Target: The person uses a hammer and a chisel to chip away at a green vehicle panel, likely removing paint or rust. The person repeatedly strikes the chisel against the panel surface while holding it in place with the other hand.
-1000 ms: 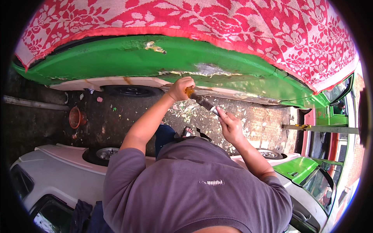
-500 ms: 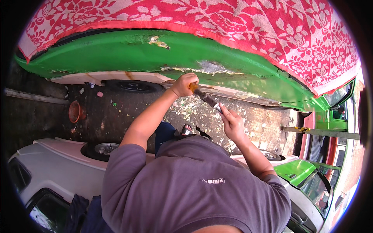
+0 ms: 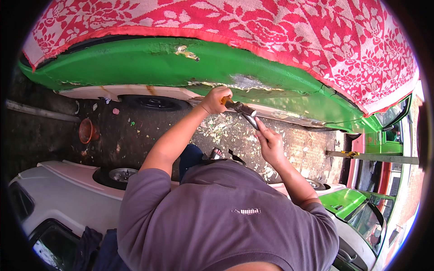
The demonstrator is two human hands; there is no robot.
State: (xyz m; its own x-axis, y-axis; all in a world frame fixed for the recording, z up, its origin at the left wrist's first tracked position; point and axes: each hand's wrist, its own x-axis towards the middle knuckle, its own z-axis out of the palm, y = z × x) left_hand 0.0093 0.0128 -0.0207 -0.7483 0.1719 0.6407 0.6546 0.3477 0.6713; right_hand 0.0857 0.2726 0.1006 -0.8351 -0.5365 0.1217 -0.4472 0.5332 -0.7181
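Observation:
My left hand (image 3: 215, 100) is closed around the orange handle of what looks like a hammer (image 3: 246, 109), its dark neck and metal head pointing right. My right hand (image 3: 271, 143) grips a short silver metal bar (image 3: 250, 119), with the thumb and index finger laid along it. The hammer's head and the bar's upper end meet or overlap in the picture; whether they touch I cannot tell. Just beyond the tools stands a green car body (image 3: 126, 56). Its lower edge has a bare grey patch (image 3: 247, 82) with flaking paint, and a smaller chipped spot (image 3: 187, 53) lies higher up.
A red and white floral cloth (image 3: 271, 27) covers the car's top. Behind me stands a pale car (image 3: 77, 189). Paint flakes (image 3: 221, 125) litter the floor between them. An orange-red bucket (image 3: 87, 131) is at the left, and a metal beam (image 3: 384, 157) at the right.
The hammer in my left hand has turned, so its metal head now shows clearly beside the silver bar. Both hands keep nearly the same places, and the car is unchanged.

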